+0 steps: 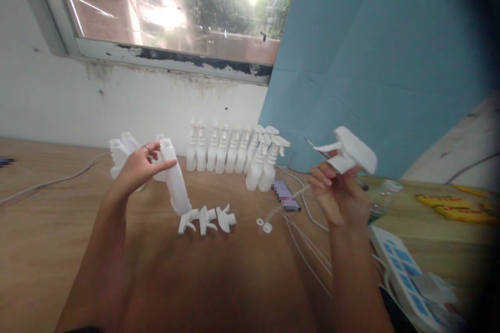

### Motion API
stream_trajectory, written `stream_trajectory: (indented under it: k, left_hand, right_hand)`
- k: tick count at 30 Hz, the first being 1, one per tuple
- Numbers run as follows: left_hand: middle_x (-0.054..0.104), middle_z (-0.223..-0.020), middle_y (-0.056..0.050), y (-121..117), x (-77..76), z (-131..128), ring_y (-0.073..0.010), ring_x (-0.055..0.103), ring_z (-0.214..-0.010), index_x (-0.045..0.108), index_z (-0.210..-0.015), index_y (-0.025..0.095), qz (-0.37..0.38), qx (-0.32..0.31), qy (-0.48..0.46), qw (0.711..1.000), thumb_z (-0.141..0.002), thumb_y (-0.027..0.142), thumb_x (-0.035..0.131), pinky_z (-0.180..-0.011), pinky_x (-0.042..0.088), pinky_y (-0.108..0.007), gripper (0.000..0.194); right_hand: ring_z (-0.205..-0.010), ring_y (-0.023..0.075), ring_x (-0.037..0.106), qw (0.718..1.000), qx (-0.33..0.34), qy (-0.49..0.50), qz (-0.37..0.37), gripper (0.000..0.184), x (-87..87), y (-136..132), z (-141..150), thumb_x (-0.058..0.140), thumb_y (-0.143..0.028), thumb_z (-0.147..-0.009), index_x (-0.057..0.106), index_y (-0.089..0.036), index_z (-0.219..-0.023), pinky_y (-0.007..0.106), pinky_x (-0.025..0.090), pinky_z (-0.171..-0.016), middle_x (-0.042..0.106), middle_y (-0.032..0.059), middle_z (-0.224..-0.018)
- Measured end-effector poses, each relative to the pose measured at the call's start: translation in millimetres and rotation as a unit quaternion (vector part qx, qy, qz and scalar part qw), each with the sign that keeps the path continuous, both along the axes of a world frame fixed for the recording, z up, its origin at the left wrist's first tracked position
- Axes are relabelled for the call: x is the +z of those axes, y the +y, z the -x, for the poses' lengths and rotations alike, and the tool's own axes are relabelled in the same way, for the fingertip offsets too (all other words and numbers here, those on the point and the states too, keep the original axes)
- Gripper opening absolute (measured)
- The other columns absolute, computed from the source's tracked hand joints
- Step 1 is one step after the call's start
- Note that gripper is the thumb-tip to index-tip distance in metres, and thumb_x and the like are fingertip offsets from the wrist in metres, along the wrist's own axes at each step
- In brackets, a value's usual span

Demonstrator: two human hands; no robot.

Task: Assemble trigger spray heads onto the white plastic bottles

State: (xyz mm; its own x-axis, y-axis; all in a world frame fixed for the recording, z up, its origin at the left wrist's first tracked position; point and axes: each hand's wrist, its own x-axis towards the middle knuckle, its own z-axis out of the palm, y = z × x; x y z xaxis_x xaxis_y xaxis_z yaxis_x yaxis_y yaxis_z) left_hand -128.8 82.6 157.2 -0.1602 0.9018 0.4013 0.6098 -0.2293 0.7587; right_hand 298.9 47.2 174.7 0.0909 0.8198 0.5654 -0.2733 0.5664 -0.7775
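My left hand [142, 166] is closed around the upper part of a white plastic bottle [175, 182], which leans with its neck uncapped. On the right, my right hand [339, 197] grips a white trigger spray head [357, 151], raised above the table. A thin clear tube seems to run from it down to the left, though blur makes its end unclear. Just past the bottle's base, several loose spray heads [207, 220] lie side by side. Two small white rings [267, 227] rest to their right. Behind my left hand stand several uncapped white bottles [117, 158].
Against the wall, a cluster of white spray bottles [219, 153] with heads fitted stands upright. A phone [287, 195] lies beside them among white cables and thin tubes. At right are a power strip [406, 270], a clear bottle [385, 197] and yellow items [449, 208].
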Motion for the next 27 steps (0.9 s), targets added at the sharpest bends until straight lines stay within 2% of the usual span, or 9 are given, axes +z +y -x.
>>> stream_trajectory:
  k: [1,3,6,9,11,16,21,24,27]
  left_hand:
    - [0.066,-0.097,-0.007,3.5,-1.7,4.1,-0.0224,0.063,-0.081,0.059,-0.118,0.018,-0.011,0.06,0.005,0.998,-0.063,0.053,0.073,-0.078,0.05,-0.036,0.067]
    - [0.066,-0.1,-0.007,11.6,-6.6,9.9,-0.0206,0.063,-0.076,0.058,-0.119,0.017,-0.042,0.14,0.015,0.989,-0.064,0.054,0.072,-0.076,0.05,-0.035,0.068]
    - [0.065,-0.108,-0.009,26.2,-18.8,14.7,-0.0229,0.064,-0.085,0.057,-0.118,0.017,-0.09,0.203,0.049,0.974,-0.063,0.051,0.074,-0.084,0.048,-0.035,0.066]
    - [0.063,-0.111,-0.012,40.9,-35.2,16.8,-0.0287,0.061,-0.101,0.056,-0.117,0.015,-0.119,0.233,0.072,0.963,-0.065,0.047,0.074,-0.091,0.046,-0.038,0.064]
    - [0.062,-0.111,-0.014,48.7,-45.7,16.9,-0.0308,0.059,-0.106,0.055,-0.118,0.014,-0.122,0.245,0.076,0.959,-0.068,0.045,0.072,-0.093,0.045,-0.041,0.062]
    - [0.058,-0.113,-0.015,59.8,-63.0,15.5,-0.033,0.058,-0.106,0.051,-0.12,0.013,-0.11,0.271,0.072,0.953,-0.071,0.047,0.07,-0.092,0.046,-0.045,0.063]
    - [0.055,-0.117,-0.015,65.4,-71.9,13.5,-0.0336,0.055,-0.112,0.048,-0.124,0.014,-0.109,0.268,0.078,0.954,-0.071,0.045,0.072,-0.096,0.043,-0.048,0.067]
    - [0.053,-0.12,-0.015,67.1,-76.0,10.6,-0.0333,0.053,-0.114,0.045,-0.127,0.015,-0.119,0.268,0.082,0.952,-0.071,0.044,0.073,-0.098,0.043,-0.048,0.069]
    - [0.052,-0.121,-0.015,65.5,-76.4,6.3,-0.0335,0.054,-0.113,0.044,-0.129,0.016,-0.121,0.267,0.09,0.952,-0.07,0.044,0.074,-0.095,0.045,-0.048,0.072]
  right_hand:
    - [-0.049,0.0117,0.034,1.0,0.003,-0.017,0.024,0.029,-3.9,0.4,-6.4,0.065,-0.054,-0.078,0.066,-0.027,-0.086,0.027,0.032,-0.043,0.034,-0.0041,-0.061]
    - [-0.045,0.0097,0.03,0.996,-0.022,-0.048,0.074,0.027,-17.4,2.5,-17.0,0.073,-0.047,-0.072,0.061,-0.024,-0.074,0.024,0.024,-0.039,0.031,-0.006,-0.058]
    - [-0.043,0.0076,0.029,0.973,-0.164,-0.102,0.13,0.03,-48.0,6.1,-27.8,0.078,-0.044,-0.066,0.06,-0.022,-0.075,0.022,0.019,-0.039,0.037,-0.0071,-0.056]
    - [-0.049,0.0106,0.041,0.898,-0.358,-0.215,0.137,0.037,-80.6,7.0,-33.0,0.075,-0.049,-0.067,0.068,-0.017,-0.084,0.023,0.03,-0.044,0.052,-0.0029,-0.058]
    - [-0.055,0.0149,0.05,0.855,-0.418,-0.279,0.127,0.043,-98.9,6.3,-33.0,0.071,-0.053,-0.068,0.071,-0.014,-0.087,0.025,0.038,-0.05,0.062,0.0023,-0.064]
    - [-0.06,0.0206,0.061,0.823,-0.392,-0.396,0.115,0.054,-135.6,7.9,-27.6,0.056,-0.058,-0.079,0.073,-0.013,-0.103,0.027,0.042,-0.053,0.074,0.0117,-0.081]
    - [-0.064,0.025,0.066,0.736,-0.4,-0.537,0.096,0.051,-165.5,17.4,-29.2,0.047,-0.053,-0.086,0.071,-0.015,-0.11,0.03,0.041,-0.056,0.075,0.0148,-0.081]
    - [-0.064,0.0256,0.067,0.692,-0.42,-0.58,0.095,0.045,-173.0,19.4,-29.5,0.048,-0.047,-0.089,0.07,-0.015,-0.111,0.03,0.038,-0.057,0.075,0.0151,-0.079]
    - [-0.062,0.0247,0.066,0.666,-0.445,-0.589,0.112,0.039,-172.5,17.3,-27.1,0.05,-0.044,-0.089,0.07,-0.018,-0.11,0.029,0.035,-0.056,0.074,0.0124,-0.073]
